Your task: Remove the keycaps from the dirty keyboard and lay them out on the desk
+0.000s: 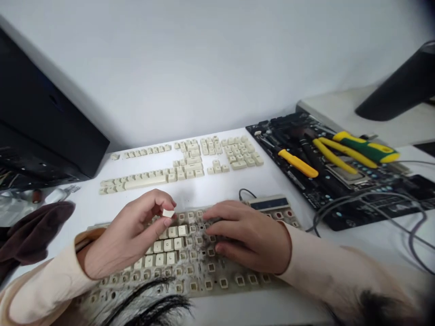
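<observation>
A dusty keyboard lies in front of me, many of its switch posts bare. Off-white keycaps still sit on part of its left and middle rows, some hidden under my arm. Between thumb and forefinger, my left hand pinches a single pale keycap just above the upper rows. My right hand rests over the right part of the keyboard with its fingers spread across the bare posts, holding nothing that I can see.
Loose keycaps are laid out in rows behind the keyboard. To the right, a black circuit board carries a yellow-handled screwdriver, yellow-handled pliers and a green-and-yellow handle. A cable loops nearby. Dark cloth and a black case stand left.
</observation>
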Available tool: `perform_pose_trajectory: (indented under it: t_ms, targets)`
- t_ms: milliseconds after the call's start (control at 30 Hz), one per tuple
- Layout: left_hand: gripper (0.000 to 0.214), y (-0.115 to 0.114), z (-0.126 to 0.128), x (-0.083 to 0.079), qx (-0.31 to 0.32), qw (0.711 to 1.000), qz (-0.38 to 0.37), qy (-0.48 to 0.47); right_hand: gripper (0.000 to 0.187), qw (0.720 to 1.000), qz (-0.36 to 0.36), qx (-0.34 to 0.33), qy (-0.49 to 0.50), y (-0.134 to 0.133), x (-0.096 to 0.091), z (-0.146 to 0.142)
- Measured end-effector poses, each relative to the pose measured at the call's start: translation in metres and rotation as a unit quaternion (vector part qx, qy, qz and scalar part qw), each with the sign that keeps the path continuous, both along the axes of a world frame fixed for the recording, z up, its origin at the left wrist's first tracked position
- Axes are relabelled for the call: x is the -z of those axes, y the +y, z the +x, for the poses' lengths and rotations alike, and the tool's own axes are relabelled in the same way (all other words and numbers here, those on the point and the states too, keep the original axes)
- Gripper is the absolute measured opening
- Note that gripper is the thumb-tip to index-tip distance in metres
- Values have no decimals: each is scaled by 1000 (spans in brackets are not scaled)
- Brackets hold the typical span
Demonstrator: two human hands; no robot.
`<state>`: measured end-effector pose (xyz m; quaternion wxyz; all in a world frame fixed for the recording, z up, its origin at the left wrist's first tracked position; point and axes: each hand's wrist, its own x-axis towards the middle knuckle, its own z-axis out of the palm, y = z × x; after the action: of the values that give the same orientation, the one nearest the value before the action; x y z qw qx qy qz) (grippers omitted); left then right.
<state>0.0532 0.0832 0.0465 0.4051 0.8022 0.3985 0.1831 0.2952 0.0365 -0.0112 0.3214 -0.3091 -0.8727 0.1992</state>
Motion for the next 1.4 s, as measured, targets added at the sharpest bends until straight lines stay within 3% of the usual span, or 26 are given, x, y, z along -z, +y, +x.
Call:
perform_pose_trajectory:
  t_ms: [133, 267, 467, 567, 667, 867, 1167, 1233, 1400]
  targets:
    - [11, 6, 0, 0, -54, 992, -102, -48, 17, 1000, -2, -3, -12, -1, -3, 0]
    - [14, 6, 1, 3, -49, 987, -146, -50, 17, 1000, 4, -4, -15, 0, -4, -1]
    - [13, 2, 10, 1, 12, 999, -19, 30, 20, 999, 8, -6, -45, -1, -3, -2]
    - [15, 3, 13, 0, 45, 996, 25, 67, 37, 995, 26, -18, -92, -3, -4, -4]
    - [16, 4, 12, 3, 54, 996, 17, 75, 53, 988, 43, -26, -149, -6, -7, -8]
    - [18, 5, 11, 10, 18, 999, -35, 12, 56, 977, 31, -15, -213, -10, -14, -16]
    - [17, 7, 14, 7, -5, 981, -189, -34, 52, 979, 20, -20, -200, -11, -11, -14]
    - [14, 7, 14, 7, -3, 987, -158, -3, 50, 980, 23, -18, -195, -11, -10, -14]
    - [18, 5, 16, 3, 40, 994, 13, 101, 50, 980, 30, -15, -195, -11, -10, -15]
